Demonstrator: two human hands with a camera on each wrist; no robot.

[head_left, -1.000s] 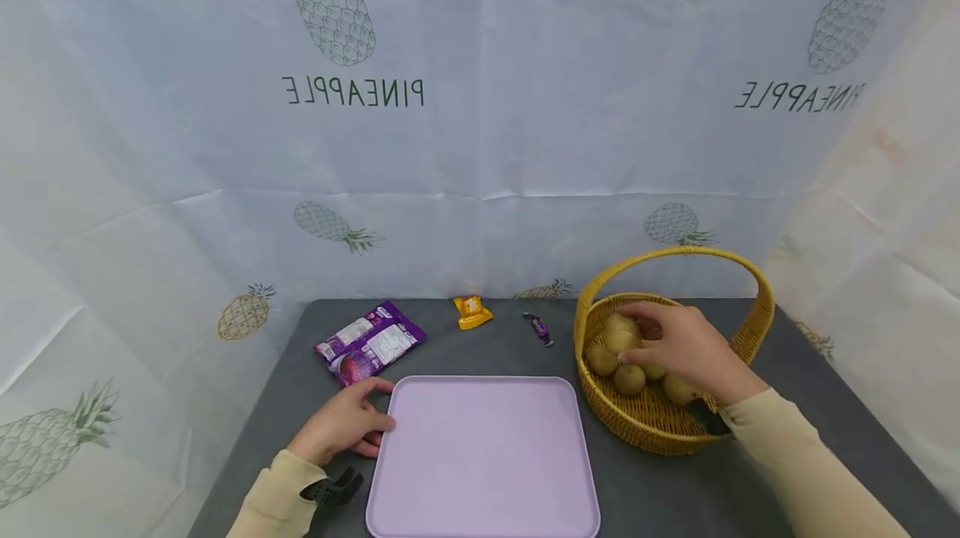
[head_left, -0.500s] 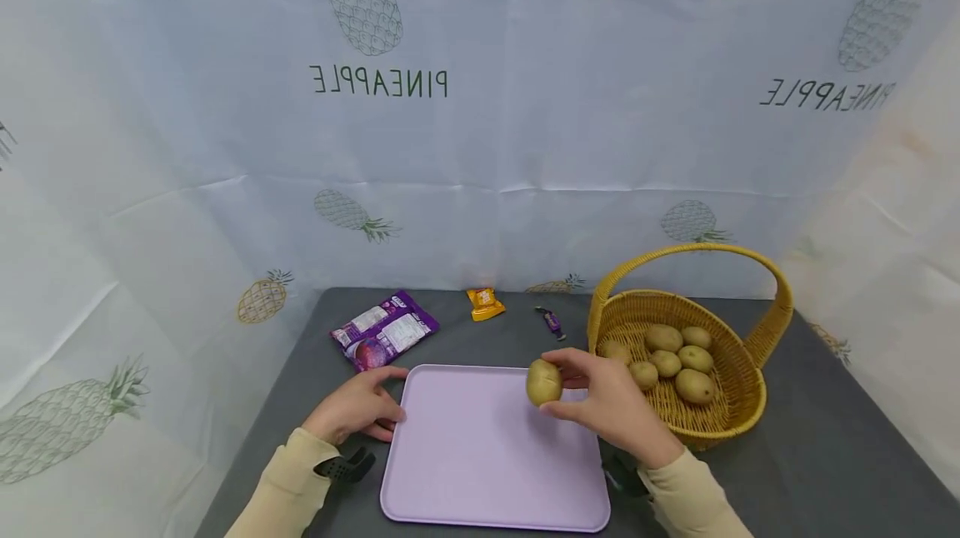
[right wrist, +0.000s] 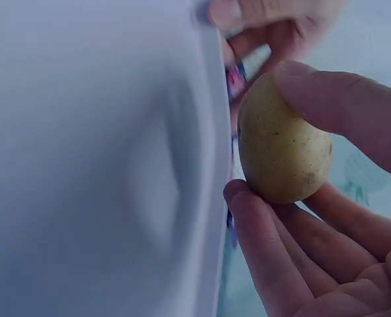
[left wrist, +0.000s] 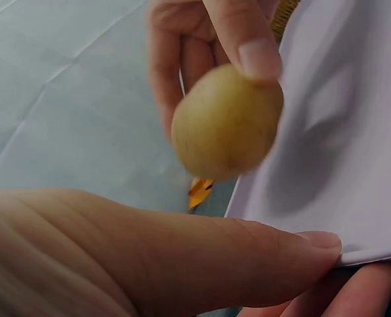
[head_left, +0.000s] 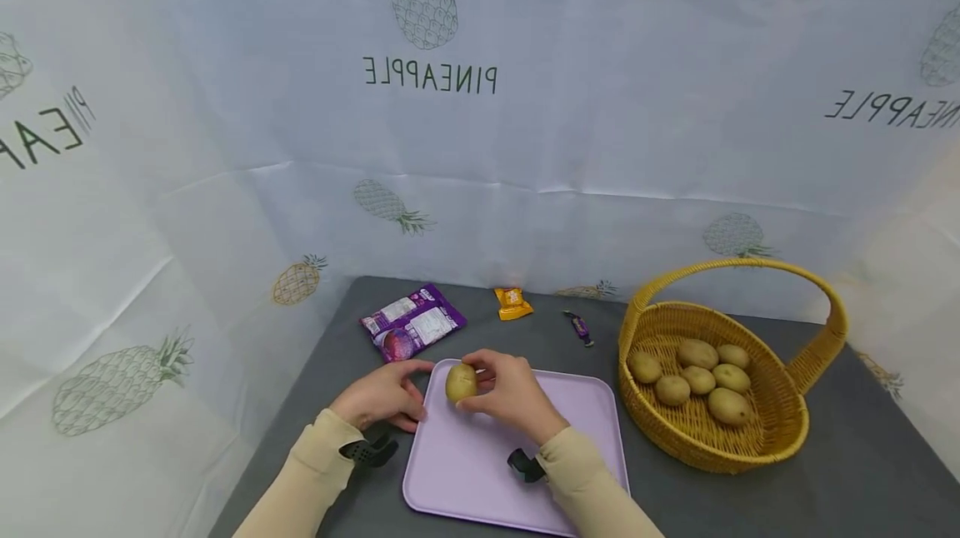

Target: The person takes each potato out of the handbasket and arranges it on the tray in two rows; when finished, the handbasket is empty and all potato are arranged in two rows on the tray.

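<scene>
In the head view my right hand (head_left: 516,398) pinches a potato (head_left: 461,383) above the far left part of a lilac tray (head_left: 457,475). The right wrist view shows the thumb on one side of the potato (right wrist: 283,142) and fingertips on the other. My left hand (head_left: 384,398) holds the tray's left edge; in the left wrist view its thumb lies on the rim with fingers beneath. A shadow falls on the tray below the potato (left wrist: 230,125). To the right stands a yellow woven basket (head_left: 675,442) with several potatoes (head_left: 730,406) inside.
Behind the tray lie a purple snack packet (head_left: 414,323), an orange wrapped sweet (head_left: 513,304) and a small purple wrapped candy (head_left: 579,328). They rest on a dark grey table (head_left: 847,471). A white pineapple-print cloth (head_left: 555,146) hangs behind; the basket's tall handle (head_left: 738,265) arches upward.
My right hand has lifted a potato out of the basket and carried it left over the tray. The left hand stays at the tray's edge. The head view has turned right.
</scene>
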